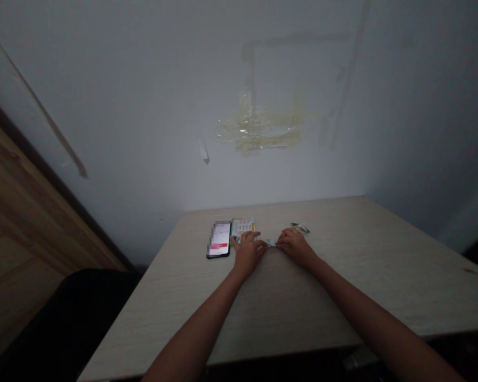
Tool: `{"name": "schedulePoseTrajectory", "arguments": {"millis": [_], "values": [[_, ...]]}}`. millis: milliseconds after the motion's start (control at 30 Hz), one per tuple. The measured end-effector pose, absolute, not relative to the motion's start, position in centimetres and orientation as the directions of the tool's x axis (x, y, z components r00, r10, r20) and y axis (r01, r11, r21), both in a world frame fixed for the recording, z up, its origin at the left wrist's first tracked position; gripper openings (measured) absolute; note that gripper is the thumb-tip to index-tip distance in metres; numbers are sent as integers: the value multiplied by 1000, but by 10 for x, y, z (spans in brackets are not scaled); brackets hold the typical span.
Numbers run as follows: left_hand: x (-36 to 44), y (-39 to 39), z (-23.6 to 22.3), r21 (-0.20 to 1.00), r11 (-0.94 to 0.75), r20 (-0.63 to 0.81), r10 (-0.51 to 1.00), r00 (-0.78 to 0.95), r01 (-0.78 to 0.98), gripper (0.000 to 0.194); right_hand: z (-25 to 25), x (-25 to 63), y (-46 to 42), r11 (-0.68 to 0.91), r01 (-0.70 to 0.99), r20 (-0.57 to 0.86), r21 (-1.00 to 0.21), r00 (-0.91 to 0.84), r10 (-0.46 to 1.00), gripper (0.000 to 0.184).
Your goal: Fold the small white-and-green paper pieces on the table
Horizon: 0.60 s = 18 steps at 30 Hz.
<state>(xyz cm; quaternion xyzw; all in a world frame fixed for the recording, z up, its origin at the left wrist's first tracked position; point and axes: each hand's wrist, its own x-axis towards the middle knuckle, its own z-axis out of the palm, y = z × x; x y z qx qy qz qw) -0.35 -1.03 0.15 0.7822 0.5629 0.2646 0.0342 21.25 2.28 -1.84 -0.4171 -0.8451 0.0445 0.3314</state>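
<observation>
Both my hands rest on a pale wooden table, near its far side. My left hand and my right hand pinch a small light-coloured folded paper piece between their fingertips. The left hand partly covers a colourful printed packet. A phone with a lit screen lies flat just left of that packet. A small dark-and-white scrap lies just beyond my right hand.
A white wall stands right behind the table, with yellowed tape remains on it. A wooden panel runs along the left. A dark chair or cushion sits by the table's left edge.
</observation>
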Motion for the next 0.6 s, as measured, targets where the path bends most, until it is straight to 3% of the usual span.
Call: {"name": "schedulePoseTrajectory", "arguments": {"millis": [600], "values": [[-3,-9,0,360,-326,402,900,170,874,10,-24,213,25,615,670,544,-415,-359,758,11]]}}
